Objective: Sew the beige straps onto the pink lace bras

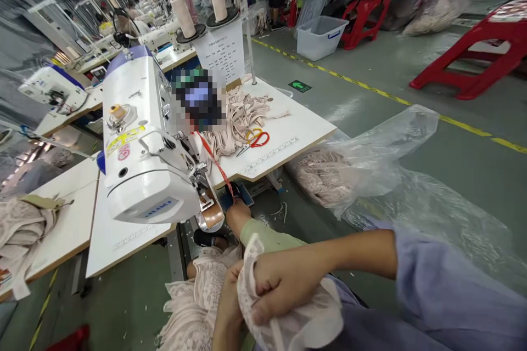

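From my remote seat, I see a white sewing table [307,130] bearing a white sewing machine [148,181] at nine o'clock. Right of it, beige fabric strips [245,115] lie heaped; scissors [258,139] with orange and red handles rest at the heap's five o'clock, beside ruler markings [269,156]. Pixelation hides one patch.

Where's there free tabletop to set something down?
Two patches of white tabletop: its right corner, right of the scissors, and the front-left part between sewing machine and seam. Crowded: behind the scissors, by heaped straps; beside the hands, by lace pieces.
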### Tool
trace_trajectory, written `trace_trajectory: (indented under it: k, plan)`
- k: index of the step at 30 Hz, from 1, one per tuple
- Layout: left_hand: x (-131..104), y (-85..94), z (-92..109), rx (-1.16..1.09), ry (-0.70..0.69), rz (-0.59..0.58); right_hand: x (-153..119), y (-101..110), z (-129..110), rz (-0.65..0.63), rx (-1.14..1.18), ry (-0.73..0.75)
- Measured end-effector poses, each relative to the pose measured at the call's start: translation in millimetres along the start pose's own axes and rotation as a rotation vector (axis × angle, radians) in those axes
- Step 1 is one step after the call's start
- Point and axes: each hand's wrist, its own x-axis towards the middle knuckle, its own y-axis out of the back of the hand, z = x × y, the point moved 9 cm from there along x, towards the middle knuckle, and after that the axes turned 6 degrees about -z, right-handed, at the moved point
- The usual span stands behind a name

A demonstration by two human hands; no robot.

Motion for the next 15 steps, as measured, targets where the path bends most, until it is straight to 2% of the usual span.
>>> trace_trajectory:
  k: [2,3,4,5,6,7,8,9,10,12,15]
  plan:
    - [15,-29.7,15,-0.131,-0.024,-0.098,-27,10,3,-0.152,-0.030,-0.060]
    - [21,-37.6,20,-0.196,-0.043,-0.121,-38,25,13,-0.170,-0.088,-0.123]
    - [25,-41.2,24,-0.241,-0.068,-0.122,-46,51,27,-0.098,-0.176,-0.212]
    - [28,-42.9,26,-0.252,-0.099,-0.113,-54,91,42,0.076,-0.284,-0.313]
    - [29,-44.2,28,-0.223,-0.133,-0.103,-64,141,53,0.357,-0.389,-0.423]
    - [29,-46.6,29,-0.157,-0.167,-0.097,-82,193,59,0.692,-0.482,-0.539]
    - [28,-51.0,29,-0.083,-0.198,-0.107,-89,231,63,0.871,-0.539,-0.593]
    - [24,-56.3,30,-0.014,-0.229,-0.123,-90,264,63,0.995,-0.589,-0.608]
    - [20,-61.1,30,0.043,-0.260,-0.138,-89,293,61,1.106,-0.642,-0.617]
    - [9,-63.9,30,0.106,-0.318,-0.124,-82,338,53,1.232,-0.733,-0.601]
    - [-6,-51.4,31,0.128,-0.393,-0.025,-73,374,44,1.262,-0.800,-0.583]
